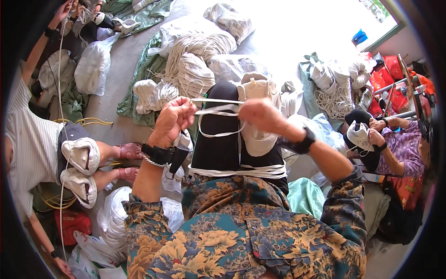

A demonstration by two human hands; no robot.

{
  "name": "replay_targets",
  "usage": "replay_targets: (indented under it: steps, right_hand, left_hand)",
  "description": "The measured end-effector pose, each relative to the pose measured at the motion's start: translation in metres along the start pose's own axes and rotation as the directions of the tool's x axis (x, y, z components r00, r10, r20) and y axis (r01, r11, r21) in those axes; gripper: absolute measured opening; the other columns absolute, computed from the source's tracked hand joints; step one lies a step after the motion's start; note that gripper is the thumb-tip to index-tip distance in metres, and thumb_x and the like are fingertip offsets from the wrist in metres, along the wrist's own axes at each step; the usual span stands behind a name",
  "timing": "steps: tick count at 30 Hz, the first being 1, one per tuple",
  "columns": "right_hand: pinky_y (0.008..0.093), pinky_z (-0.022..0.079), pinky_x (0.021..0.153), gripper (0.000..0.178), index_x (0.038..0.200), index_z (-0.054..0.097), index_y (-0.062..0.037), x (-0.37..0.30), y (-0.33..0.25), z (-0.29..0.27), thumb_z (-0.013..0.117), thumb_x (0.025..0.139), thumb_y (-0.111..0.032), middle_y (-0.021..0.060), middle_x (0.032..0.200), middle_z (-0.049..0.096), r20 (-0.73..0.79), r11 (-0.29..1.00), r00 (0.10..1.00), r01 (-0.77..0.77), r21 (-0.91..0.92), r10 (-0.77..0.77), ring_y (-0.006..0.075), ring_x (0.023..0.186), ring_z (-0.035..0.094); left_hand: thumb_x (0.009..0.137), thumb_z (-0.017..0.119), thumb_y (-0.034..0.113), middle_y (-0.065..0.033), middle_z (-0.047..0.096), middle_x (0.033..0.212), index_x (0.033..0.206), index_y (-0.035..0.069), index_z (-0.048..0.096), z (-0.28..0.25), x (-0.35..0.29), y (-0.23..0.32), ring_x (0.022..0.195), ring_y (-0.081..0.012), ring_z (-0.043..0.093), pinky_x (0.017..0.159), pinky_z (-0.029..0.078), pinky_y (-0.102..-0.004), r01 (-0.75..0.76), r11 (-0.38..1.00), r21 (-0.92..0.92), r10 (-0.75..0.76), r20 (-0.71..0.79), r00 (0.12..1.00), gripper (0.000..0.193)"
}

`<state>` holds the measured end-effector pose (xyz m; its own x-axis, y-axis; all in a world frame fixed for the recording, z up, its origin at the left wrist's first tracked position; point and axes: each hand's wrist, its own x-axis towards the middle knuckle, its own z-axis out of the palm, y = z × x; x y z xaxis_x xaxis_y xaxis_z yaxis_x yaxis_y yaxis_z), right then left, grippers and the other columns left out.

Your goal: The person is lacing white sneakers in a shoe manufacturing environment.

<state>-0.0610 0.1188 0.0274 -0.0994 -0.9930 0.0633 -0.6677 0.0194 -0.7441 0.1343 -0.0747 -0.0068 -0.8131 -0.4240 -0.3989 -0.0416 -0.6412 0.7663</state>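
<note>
A cream-white sneaker (259,139) lies on my black-clad thighs, its toe away from me. My left hand (178,115) is closed, fingertips pinching a white shoelace (213,101) left of the shoe. That lace runs taut to my right hand (262,116), which is curled over the shoe's middle and slightly blurred. A loop of lace (218,135) hangs between the hands above my left thigh. The shoe's lacing is mostly hidden under my right hand. More white laces (237,172) lie across my lap near my waist.
Bundles of white laces (200,49) and bagged shoes (230,21) cover the floor ahead. At left, a person in a striped shirt (35,135) sits with two white shoes (80,156) on the lap. To the right, another person (404,149) holds a white shoe (360,136).
</note>
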Motion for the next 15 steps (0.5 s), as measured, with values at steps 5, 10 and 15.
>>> replay_targets:
  steps: [5, 10, 15]
  right_hand:
    - [0.0245, 0.048, 0.07, 0.012, 0.094, 0.057, 0.0, -0.039, 0.032, -0.149, 0.053, 0.085, -0.007, 0.0068, 0.087, 0.059, -0.55, 0.962, 0.814, -0.042, 0.269, 0.189, 0.0152, 0.076, 0.06]
    - [0.0235, 0.047, 0.059, 0.015, 0.095, 0.056, 0.0041, -0.134, 0.062, -0.301, 0.053, 0.086, -0.008, 0.0098, 0.08, 0.059, -0.484, 0.445, 0.726, 0.27, 0.854, 0.488, 0.0161, 0.073, 0.055]
    - [0.0264, 0.05, 0.064, 0.018, 0.098, 0.056, 0.0045, -0.168, 0.086, -0.334, 0.052, 0.087, -0.009, 0.0103, 0.086, 0.061, -0.514, 0.46, 0.687, 0.286, 0.841, 0.514, 0.0204, 0.087, 0.059]
  left_hand:
    - [0.089, 0.046, 0.011, -0.0189, 0.059, 0.106, 0.089, 0.001, 0.052, -0.001, 0.014, -0.013, 0.078, -0.0245, 0.061, 0.058, 0.046, -0.0243, -0.082, 0.794, -0.602, 0.133, 0.04, 0.99, 0.012]
    - [0.088, 0.042, 0.005, -0.024, 0.06, 0.098, 0.103, -0.015, 0.052, -0.201, 0.002, -0.003, 0.087, -0.0264, 0.061, 0.083, 0.049, -0.0355, -0.49, 0.647, -0.584, 0.297, -0.399, 0.868, 0.027]
    - [0.092, 0.031, 0.004, -0.0241, 0.057, 0.089, 0.086, -0.015, 0.045, -0.404, -0.162, 0.026, 0.089, -0.0384, 0.058, 0.086, 0.049, -0.048, -0.817, 0.508, -0.272, 0.297, -0.836, 0.462, 0.025]
